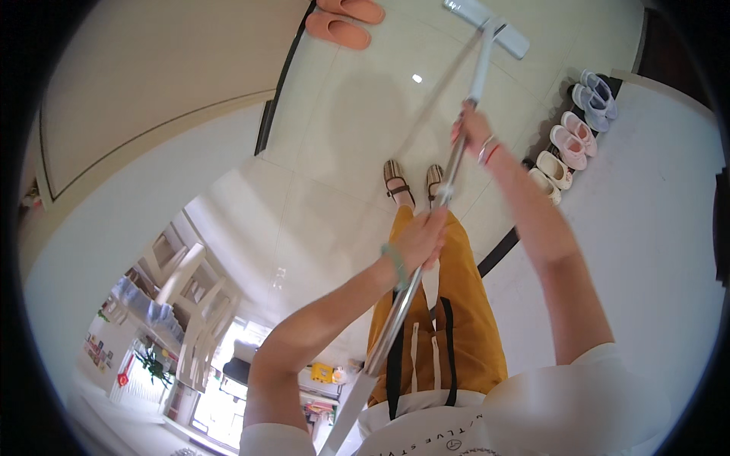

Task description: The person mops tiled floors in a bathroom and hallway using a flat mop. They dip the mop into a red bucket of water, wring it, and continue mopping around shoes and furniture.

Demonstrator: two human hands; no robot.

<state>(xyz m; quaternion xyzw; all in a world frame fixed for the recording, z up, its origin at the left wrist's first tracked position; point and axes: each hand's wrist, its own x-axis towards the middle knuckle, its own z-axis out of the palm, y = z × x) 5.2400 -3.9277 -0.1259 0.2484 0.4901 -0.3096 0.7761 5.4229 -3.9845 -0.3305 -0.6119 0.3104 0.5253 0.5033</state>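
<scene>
A flat mop with a long metal pole (391,327) runs slantwise from beside my body up to its white rectangular head (511,39), which rests on the tiled floor ahead of me. My left hand (423,237), with a green bracelet at the wrist, is wrapped round the middle of the pole, in front of my legs. Farther up, my right hand (473,128) grips the pole near the lighter section above the mop head. That wrist carries a silver bangle and a red string.
Orange slippers (339,30) lie by the doorway at the far left. Several pairs of shoes (569,146) stand on a rack along the right wall (639,213). My striped shoes (394,175) are on the pale tiles. Wooden chairs (199,311) show at the lower left.
</scene>
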